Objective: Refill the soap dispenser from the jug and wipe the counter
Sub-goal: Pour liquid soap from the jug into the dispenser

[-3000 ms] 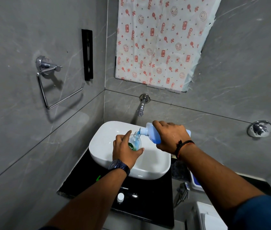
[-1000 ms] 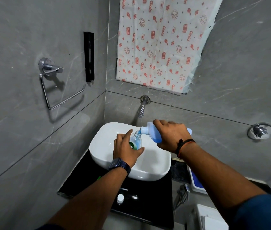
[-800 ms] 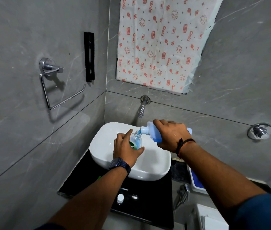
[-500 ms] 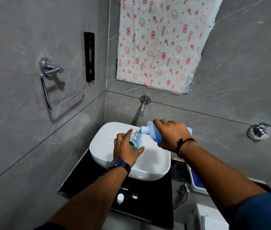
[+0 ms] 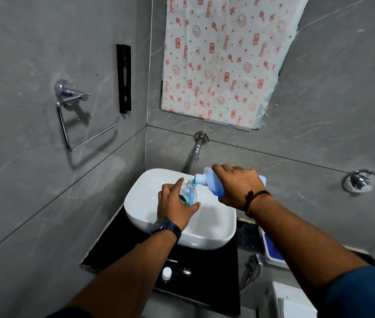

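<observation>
The left hand is wrapped around the soap dispenser to keep it still over the white sink, so spills likely land in the bowl. The right hand grips the jug, tipped so blue soap runs into the open neck. The jug sits at about two o'clock from the dispenser, spout touching its mouth.
</observation>
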### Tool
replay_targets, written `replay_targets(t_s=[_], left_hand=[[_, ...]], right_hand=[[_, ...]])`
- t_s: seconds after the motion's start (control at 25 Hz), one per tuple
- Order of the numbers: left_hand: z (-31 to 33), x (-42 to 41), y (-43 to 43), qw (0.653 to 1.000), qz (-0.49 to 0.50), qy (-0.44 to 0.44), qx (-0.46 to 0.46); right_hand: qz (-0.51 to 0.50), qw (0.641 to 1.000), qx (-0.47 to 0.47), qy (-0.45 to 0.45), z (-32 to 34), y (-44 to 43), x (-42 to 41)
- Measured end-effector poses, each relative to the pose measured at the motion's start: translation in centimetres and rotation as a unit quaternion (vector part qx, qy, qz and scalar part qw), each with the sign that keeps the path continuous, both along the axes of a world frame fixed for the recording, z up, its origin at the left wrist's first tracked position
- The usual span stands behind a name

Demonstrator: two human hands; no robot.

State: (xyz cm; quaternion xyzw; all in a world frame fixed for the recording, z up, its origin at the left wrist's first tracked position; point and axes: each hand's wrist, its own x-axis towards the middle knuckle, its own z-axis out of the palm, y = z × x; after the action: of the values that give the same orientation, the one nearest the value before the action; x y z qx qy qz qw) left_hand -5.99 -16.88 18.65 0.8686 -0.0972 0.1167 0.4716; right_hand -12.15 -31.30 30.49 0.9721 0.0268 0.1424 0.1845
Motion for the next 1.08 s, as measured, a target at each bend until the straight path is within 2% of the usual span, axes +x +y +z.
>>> replay_targets(t_s=[1.08], left_hand=[[0.29, 0.13, 0.06, 1.0, -0.001, -0.002, -0.005]], right_hand=[[0.007, 1.0, -0.004, -0.009, -0.13, -0.27, 0.66]])
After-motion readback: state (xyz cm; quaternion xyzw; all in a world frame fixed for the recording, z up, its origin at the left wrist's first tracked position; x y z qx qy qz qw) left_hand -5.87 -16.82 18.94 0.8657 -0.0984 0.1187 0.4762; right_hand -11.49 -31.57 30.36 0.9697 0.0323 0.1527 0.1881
